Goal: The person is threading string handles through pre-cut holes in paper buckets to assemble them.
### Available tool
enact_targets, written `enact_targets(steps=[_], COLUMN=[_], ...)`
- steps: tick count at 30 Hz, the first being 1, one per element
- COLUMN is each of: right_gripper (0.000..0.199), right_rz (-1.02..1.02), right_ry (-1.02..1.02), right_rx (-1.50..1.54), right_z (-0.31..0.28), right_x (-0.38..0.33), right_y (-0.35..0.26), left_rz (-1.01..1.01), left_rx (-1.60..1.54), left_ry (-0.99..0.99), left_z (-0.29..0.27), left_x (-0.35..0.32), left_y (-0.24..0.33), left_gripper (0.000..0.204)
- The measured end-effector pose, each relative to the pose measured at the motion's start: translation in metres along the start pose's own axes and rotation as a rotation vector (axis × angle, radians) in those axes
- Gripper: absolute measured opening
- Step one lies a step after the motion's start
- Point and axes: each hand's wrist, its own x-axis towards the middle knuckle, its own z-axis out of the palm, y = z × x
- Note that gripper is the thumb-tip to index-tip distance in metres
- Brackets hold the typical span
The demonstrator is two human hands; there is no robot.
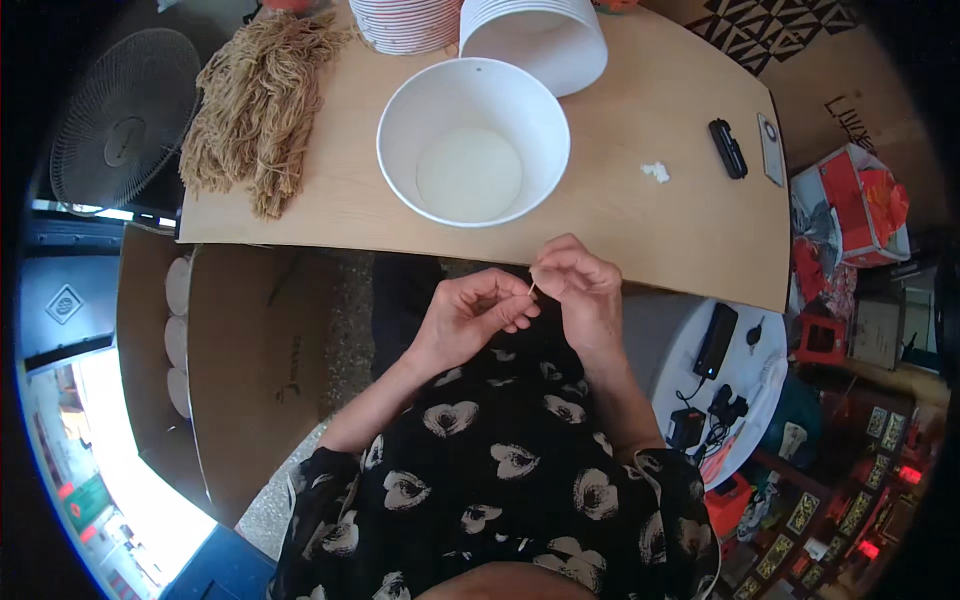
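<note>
Your left hand (470, 315) and right hand (580, 290) meet fingertip to fingertip, both pinching a thin tan strand (532, 289); the white bowl (400, 150) sits just beyond your fingers.

A light wooden table (640, 215) with a curved near edge fills the far middle of the scene. To the far left stands a dark round fan (122, 118) with a wire grille. Nearer on the left, an open cardboard box (250, 370) rests on a speckled grey floor (345, 320), with 3 pale round lids (178, 338) along its inner wall. Strong daylight glares from the near left corner. On the right, a round white stool (690, 375) carries dark chargers and cables, beside cluttered red packaging (860, 205). A patterned mat (775, 25) lies far right.
</note>
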Motion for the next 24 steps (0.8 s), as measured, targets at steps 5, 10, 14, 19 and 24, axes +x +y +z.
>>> enact_targets(steps=[5, 10, 14, 19, 24], right_gripper=[0.014, 0.016, 0.018, 0.016, 0.005], right_rz=[-0.006, -0.089, -0.098, -0.022, -0.094], right_ry=[0.007, 0.083, 0.034, 0.009, 0.099], right_rx=[-0.052, -0.153, -0.169, -0.011, 0.105], right_z=[0.005, 0.006, 0.013, 0.023, 0.029], right_x=[0.002, -0.007, -0.021, -0.024, -0.018], right_y=[-0.011, -0.013, 0.003, 0.008, -0.007], left_rz=[-0.038, -0.015, 0.002, 0.031, 0.726], left_rx=[0.001, -0.120, -0.140, -0.010, 1.298], left_ry=[0.037, 0.134, 0.139, 0.167, 0.437], left_z=[0.001, 0.007, 0.008, 0.009, -0.010], left_x=[0.002, 0.004, 0.000, -0.011, -0.023], left_y=[0.005, 0.006, -0.003, 0.007, 0.079], left_gripper=[0.015, 0.017, 0.016, 0.017, 0.033])
